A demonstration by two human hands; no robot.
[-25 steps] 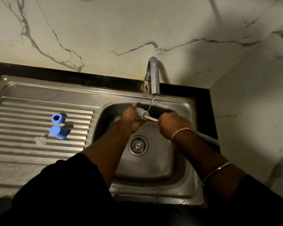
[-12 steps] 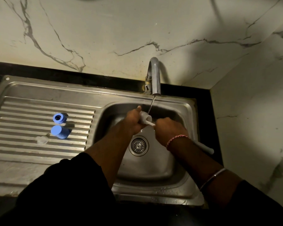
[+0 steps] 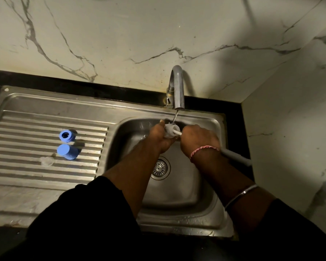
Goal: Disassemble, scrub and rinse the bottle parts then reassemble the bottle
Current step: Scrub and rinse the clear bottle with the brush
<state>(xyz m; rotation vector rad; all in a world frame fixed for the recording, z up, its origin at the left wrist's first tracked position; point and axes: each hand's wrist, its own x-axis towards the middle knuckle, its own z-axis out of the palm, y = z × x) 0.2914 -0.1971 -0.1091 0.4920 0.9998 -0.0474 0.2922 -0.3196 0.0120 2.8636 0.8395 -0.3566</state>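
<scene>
Over the sink basin point(image 3: 177, 194), my left hand point(image 3: 159, 137) grips a small clear bottle point(image 3: 170, 130) under a thin stream from the tap point(image 3: 177, 87). My right hand point(image 3: 197, 140) grips a long bottle brush; its white stem point(image 3: 177, 132) enters the bottle mouth and its grey handle point(image 3: 235, 157) sticks out to the right behind my wrist. On the ribbed draining board point(image 3: 26, 176) lie a blue ring point(image 3: 66, 136), a blue cap point(image 3: 67, 152) and a small clear part point(image 3: 47, 160).
The drain strainer point(image 3: 159, 168) sits in the basin floor below my hands. A marble wall stands behind the sink and another close on the right. A black counter strip borders the sink.
My right hand has slid left along the brush toward the bottle, pushing the stem further in. The left hand holds the bottle in nearly the same spot under the water.
</scene>
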